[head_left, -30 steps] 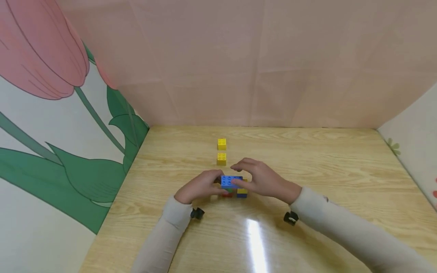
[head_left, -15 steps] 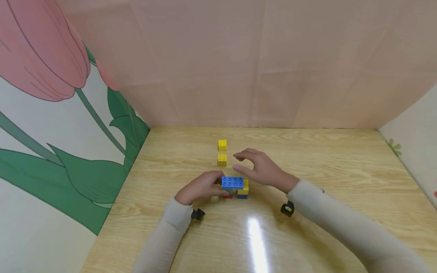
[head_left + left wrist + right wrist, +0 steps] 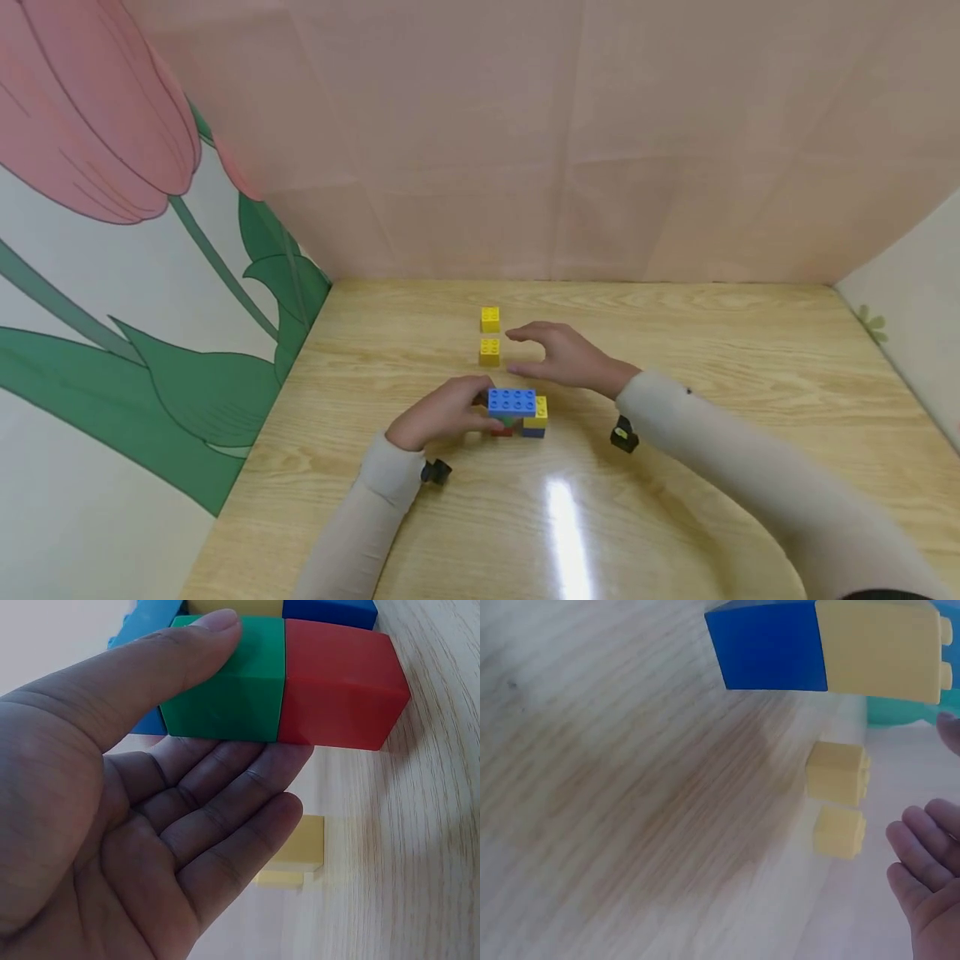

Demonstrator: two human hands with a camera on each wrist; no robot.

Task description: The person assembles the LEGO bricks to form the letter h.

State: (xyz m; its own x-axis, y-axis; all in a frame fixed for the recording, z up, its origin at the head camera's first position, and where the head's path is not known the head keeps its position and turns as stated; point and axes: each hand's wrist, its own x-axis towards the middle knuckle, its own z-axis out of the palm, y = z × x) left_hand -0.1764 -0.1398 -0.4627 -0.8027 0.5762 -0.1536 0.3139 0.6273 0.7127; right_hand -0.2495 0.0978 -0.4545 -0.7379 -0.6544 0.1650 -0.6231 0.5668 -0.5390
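Note:
My left hand grips the left column of a small toy-brick structure. In the left wrist view its thumb lies on the green brick, with fingers behind it; a red brick sits under the green one. Across the top lies a long blue brick. The right column is a yellow brick over a dark blue brick. My right hand hovers beyond the structure, fingers and thumb apart, holding nothing. Just left of its fingertips stands a loose yellow brick, apart from it.
A second loose yellow brick stands farther back on the wooden table. A pink cloth wall rises at the table's back edge. A tulip-printed panel borders the left side, and a pale panel the right.
My right hand has come off the long blue brick and moved away and slightly left, toward the loose yellow bricks. My left hand keeps its grip on the structure.

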